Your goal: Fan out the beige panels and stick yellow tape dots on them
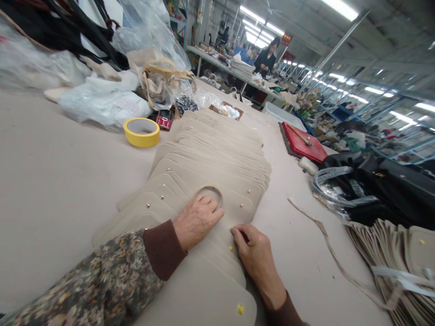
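1. Here, at the bottom edge, the nearest beige panel (204,294) lies flat on the table (50,190), with a small yellow dot (240,309) on it. Its lower part is cut off by the frame.
2. The right hand (256,258) comes in from the lower right, back upward and wrist bent. Its thumb and curled fingertips (238,233) are pressed to the edge of a panel. The fingertips are tucked under, so I cannot tell whether they pinch the edge or only rest on it.
3. The left hand (197,220), in a brown cuff and flowered sleeve (112,276), lies palm down on the overlapping panels. It grips nothing, and its loosely bent fingers touch the rim of a round cut-out (210,192).
4. The row of panels (217,149) fans away up the table, each covering most of the next. Small metal studs show on the near ones.
5. To the right lie a loose strip (326,244), a second pile of panels (390,267) cut by the frame, and black bags (384,190).
6. Farther off, a yellow tape roll (141,131) sits just left of the row, and a red board (303,142) lies to its right.
7. Far back a co-worker (268,59) stands at another bench, too small to make out.
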`<state>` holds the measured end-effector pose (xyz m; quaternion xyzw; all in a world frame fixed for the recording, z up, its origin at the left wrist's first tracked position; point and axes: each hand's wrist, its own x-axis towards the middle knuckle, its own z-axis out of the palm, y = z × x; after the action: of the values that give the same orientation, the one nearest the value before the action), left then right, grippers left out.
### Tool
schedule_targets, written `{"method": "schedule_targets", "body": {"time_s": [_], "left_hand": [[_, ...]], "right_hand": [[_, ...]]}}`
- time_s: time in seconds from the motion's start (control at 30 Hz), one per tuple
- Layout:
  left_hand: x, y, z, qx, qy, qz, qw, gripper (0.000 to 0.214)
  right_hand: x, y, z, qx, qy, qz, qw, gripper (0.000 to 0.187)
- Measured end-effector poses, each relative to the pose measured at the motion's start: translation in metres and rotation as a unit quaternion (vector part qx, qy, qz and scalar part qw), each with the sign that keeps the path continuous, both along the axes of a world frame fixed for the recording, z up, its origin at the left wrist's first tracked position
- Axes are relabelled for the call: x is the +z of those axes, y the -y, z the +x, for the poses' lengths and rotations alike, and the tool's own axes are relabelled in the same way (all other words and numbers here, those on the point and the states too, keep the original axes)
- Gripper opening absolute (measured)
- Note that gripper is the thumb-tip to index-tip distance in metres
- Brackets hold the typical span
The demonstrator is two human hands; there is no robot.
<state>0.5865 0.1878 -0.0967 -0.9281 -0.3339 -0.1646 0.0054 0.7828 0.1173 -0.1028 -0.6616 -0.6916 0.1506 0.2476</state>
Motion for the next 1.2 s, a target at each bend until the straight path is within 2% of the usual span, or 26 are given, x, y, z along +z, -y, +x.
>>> {"method": "schedule_targets", "body": {"time_s": [0.27, 0.47, 0.53, 0.63, 0.7, 0.77, 0.93, 1.1, 1.2], "left_hand": [[0.008, -0.001, -0.01, 0.003, 0.005, -0.02, 1.0, 0.014], [0.01, 0.002, -0.014, -0.076, 0.15, -0.025, 0.985, 0.021], [0.008, 0.004, -0.012, -0.102, 0.201, -0.028, 0.974, 0.023], [0.004, 0.007, -0.01, -0.11, 0.226, -0.021, 0.968, 0.036], [0.002, 0.01, -0.008, -0.103, 0.218, -0.01, 0.97, 0.039], [0.002, 0.012, -0.006, -0.103, 0.207, -0.001, 0.973, 0.036], [0.003, 0.018, 0.0, -0.108, 0.192, -0.011, 0.975, 0.03], [0.004, 0.019, 0.002, -0.101, 0.187, -0.064, 0.975, 0.015], [0.006, 0.018, 0.002, -0.087, 0.17, -0.068, 0.979, 0.021]], "right_hand": [[0.011, -0.01, -0.008, -0.009, -0.009, -0.058, 0.998, 0.018], [0.022, -0.005, 0.008, 0.061, -0.091, -0.192, 0.975, 0.025], [0.022, -0.003, 0.01, 0.06, -0.114, -0.151, 0.98, 0.022], [0.022, 0.0, 0.005, 0.035, -0.156, 0.009, 0.987, 0.016], [0.023, 0.0, -0.002, 0.054, -0.159, 0.094, 0.981, 0.016], [0.025, -0.001, -0.009, 0.094, -0.138, 0.144, 0.975, 0.017], [0.023, -0.005, -0.017, 0.147, -0.093, 0.189, 0.967, 0.016], [0.013, -0.003, -0.017, 0.113, -0.034, 0.22, 0.968, 0.018], [0.012, 0.001, -0.02, 0.08, -0.034, 0.208, 0.974, 0.018]]}}
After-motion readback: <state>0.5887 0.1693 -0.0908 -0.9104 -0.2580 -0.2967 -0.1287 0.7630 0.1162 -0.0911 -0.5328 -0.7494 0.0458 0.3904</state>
